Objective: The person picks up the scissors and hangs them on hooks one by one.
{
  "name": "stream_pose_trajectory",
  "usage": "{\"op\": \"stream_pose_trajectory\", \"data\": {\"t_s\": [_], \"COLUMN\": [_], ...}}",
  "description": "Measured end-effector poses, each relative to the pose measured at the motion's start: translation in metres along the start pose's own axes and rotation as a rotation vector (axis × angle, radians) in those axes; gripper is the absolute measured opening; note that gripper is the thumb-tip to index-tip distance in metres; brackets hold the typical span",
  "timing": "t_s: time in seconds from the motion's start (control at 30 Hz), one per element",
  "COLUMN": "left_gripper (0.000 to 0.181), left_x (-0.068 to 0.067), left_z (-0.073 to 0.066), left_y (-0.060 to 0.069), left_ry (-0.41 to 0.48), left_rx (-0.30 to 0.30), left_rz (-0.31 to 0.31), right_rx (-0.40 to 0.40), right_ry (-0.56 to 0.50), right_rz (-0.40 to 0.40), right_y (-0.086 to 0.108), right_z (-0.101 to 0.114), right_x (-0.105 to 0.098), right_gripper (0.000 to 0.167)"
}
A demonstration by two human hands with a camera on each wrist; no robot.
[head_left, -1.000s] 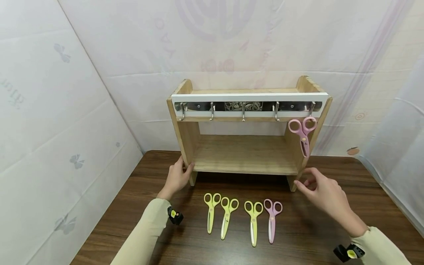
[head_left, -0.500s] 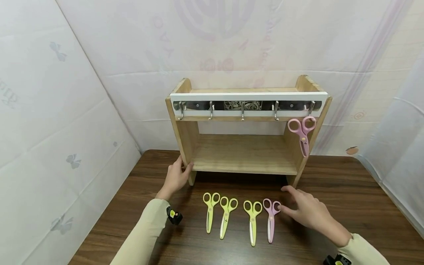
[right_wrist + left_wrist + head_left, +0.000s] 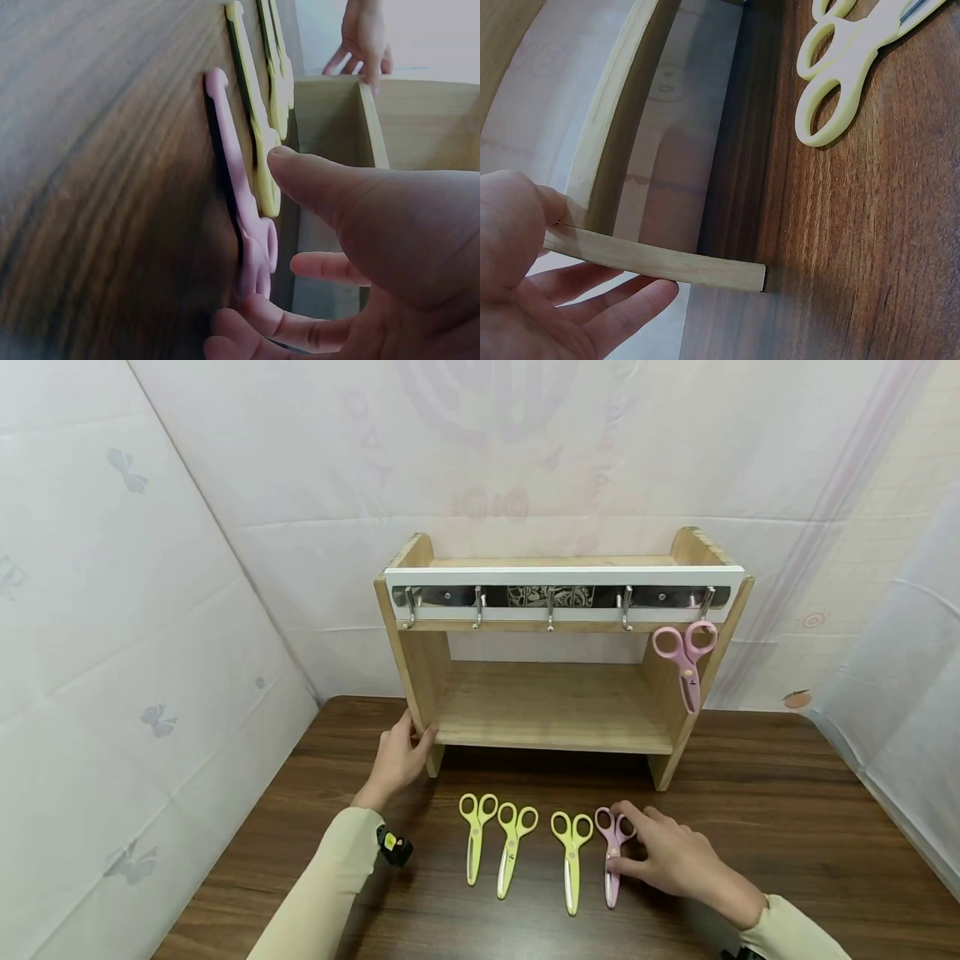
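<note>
The left hand grips the lower left side panel of a wooden shelf; in the left wrist view its thumb and fingers lie on either side of the panel. Over the pink scissors on the table, the right hand has its thumb and fingers spread around the handles. In the right wrist view, fingertips are close beside the pink scissors; whether they touch cannot be told. Another pair of pink scissors hangs from the rightmost hook of the white rack.
Three yellow scissors lie in a row left of the pink ones on the brown table. Four other metal hooks hold nothing. Patterned white sheets stand behind and at the sides.
The right hand has moved from the shelf's right leg leftward and toward the wearer, down to the pink scissors on the table. The left hand has stayed on the shelf's side panel.
</note>
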State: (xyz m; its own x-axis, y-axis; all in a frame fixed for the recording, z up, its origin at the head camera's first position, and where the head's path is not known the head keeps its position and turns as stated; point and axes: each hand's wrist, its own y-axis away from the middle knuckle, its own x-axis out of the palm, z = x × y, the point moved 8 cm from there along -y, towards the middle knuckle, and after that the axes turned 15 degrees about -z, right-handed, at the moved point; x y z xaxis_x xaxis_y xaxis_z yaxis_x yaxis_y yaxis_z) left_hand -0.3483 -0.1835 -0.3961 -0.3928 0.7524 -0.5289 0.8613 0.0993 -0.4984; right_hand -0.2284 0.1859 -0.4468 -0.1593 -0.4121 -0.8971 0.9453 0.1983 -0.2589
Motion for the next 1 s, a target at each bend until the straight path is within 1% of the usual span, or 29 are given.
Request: {"op": "stream_pose_trajectory", "data": {"t_s": [0.17, 0.33, 0.63, 0.73, 0.9, 1.0], "left_gripper": [0.047, 0.048, 0.047, 0.048, 0.048, 0.047], "left_x": [0.001, 0.001, 0.0, 0.0, 0.0, 0.0], "left_z": [0.0, 0.0, 0.0, 0.001, 0.002, 0.002], "left_y": [0.0, 0.0, -0.001, 0.0, 0.0, 0.0], "left_ry": [-0.001, 0.0, 0.004, 0.002, -0.002, -0.004], "left_rx": [-0.003, -0.014, -0.016, -0.014, -0.011, -0.01], "left_rz": [0.01, 0.015, 0.01, 0.01, 0.007, 0.005], "right_rx": [0.014, 0.012, 0.017, 0.0, -0.053, -0.059], "right_ry": [0.0, 0.003, -0.01, -0.011, 0.0, 0.007], "right_rz": [0.014, 0.024, 0.034, 0.034, 0.026, 0.028], "right_y": [0.001, 0.002, 0.001, 0.002, 0.004, 0.005], "right_z": [0.003, 0.004, 0.004, 0.005, 0.007, 0.005], "right_x": [0.006, 0.01, 0.013, 0.013, 0.01, 0.007], "right_gripper": [0.063, 0.063, 0.06, 0.059, 0.058, 0.06]}}
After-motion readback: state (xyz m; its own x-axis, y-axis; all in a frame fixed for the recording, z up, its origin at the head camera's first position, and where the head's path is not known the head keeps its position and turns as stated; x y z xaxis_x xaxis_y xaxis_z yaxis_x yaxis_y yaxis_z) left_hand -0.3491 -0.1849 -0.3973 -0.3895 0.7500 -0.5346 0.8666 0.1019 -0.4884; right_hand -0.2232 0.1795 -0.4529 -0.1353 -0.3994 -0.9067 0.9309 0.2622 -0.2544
